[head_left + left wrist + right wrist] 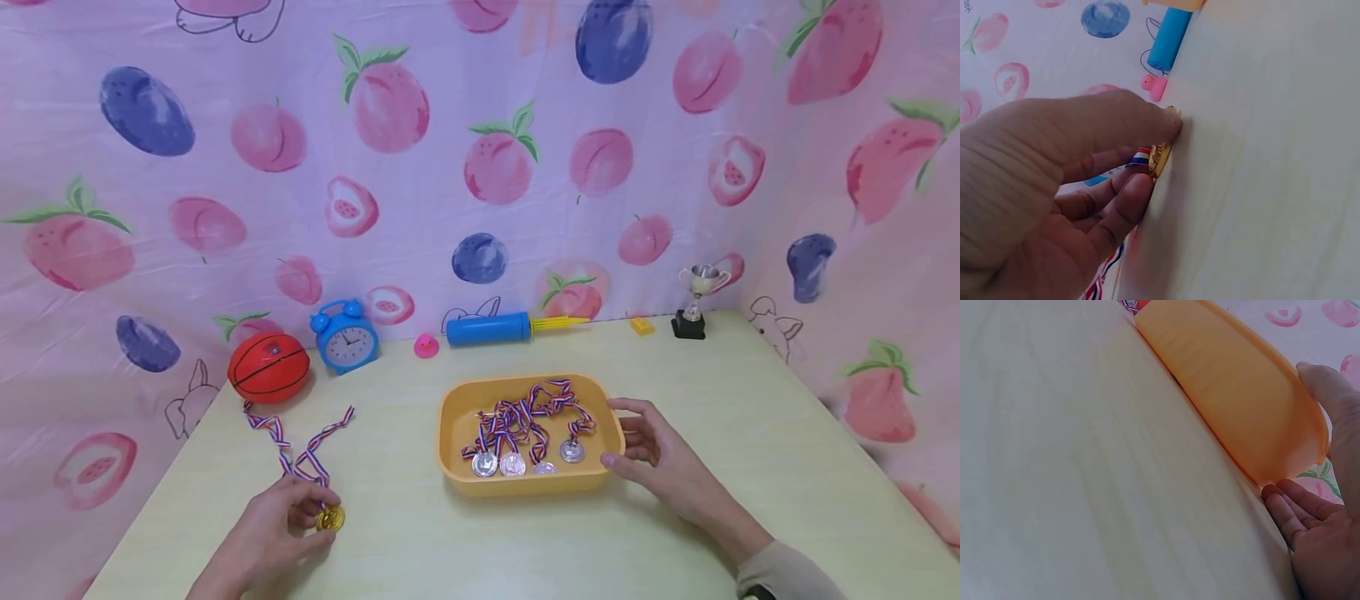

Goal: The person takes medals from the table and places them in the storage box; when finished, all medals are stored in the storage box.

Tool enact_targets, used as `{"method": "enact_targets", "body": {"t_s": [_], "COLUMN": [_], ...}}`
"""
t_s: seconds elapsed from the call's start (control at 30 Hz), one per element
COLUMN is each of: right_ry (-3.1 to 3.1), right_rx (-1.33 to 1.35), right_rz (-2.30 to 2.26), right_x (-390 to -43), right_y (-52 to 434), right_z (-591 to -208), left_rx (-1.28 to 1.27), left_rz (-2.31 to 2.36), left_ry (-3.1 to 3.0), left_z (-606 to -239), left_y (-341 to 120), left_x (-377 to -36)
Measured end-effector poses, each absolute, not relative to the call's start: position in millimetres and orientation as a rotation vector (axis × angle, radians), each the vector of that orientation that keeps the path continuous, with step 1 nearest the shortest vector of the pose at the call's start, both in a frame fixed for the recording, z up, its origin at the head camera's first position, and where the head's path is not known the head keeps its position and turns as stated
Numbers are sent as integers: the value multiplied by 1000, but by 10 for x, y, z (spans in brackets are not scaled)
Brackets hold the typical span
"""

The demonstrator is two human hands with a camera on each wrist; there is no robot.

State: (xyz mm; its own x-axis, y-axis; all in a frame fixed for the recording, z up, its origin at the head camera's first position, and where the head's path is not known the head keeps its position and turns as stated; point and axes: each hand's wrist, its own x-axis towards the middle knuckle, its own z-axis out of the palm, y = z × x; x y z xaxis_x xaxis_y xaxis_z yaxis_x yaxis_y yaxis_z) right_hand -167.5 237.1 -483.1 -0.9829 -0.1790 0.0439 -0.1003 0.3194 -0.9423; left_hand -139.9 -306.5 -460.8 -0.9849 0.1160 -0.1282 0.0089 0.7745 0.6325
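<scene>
While your left hand [273,521] works at the left of the pale table [397,550], its thumb and fingers pinch a gold medal [331,518] by the edges; the left wrist view shows the disc tipped up on its rim, just above or touching the tabletop. From the medal, a red, white and blue ribbon [278,432] loops away from you, one strand reaching the red basketball [268,368] at the table's far left. Your right hand [667,458] is at the right end of an orange-yellow tray [532,485] set in the middle of the table, with thumb and fingers spread around the near right corner, only slightly bent; the thumb is at the rim, and the right wrist view shows fingertips low by the base. Inside the tray, four silver medals [513,464] show, three along the near wall and one a little farther back to the right, their striped ribbons [513,417] tangled behind them. Along the back, rightward from the ball, stand or lie a blue alarm clock [347,342], a small pink duck [426,347], a blue pump [487,330] with a yellow end, a small yellow block [641,326] and a silver trophy cup [696,292] on a black base.
</scene>
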Motion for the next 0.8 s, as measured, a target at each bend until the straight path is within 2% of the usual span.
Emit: {"method": "enact_targets", "body": {"t_s": [0.2,0.47,0.8], "right_ry": [2505,2503,2511], "right_rx": [-259,-277,-288], "right_rz": [-1763,-1774,-1769], "right_x": [-1680,-1678,-1680], "right_y": [2370,2379,2378], "right_z": [-4832,-4830,-4848], "left_rx": [34,231,285], "left_rz": [984,995,1095], "left_ry": [2838,2939,2990], "left_z": [-4620,-4599,-4468], "left_y": [-3033,-2967,-2921], "left_x": [-1402,-1388,-1414]}}
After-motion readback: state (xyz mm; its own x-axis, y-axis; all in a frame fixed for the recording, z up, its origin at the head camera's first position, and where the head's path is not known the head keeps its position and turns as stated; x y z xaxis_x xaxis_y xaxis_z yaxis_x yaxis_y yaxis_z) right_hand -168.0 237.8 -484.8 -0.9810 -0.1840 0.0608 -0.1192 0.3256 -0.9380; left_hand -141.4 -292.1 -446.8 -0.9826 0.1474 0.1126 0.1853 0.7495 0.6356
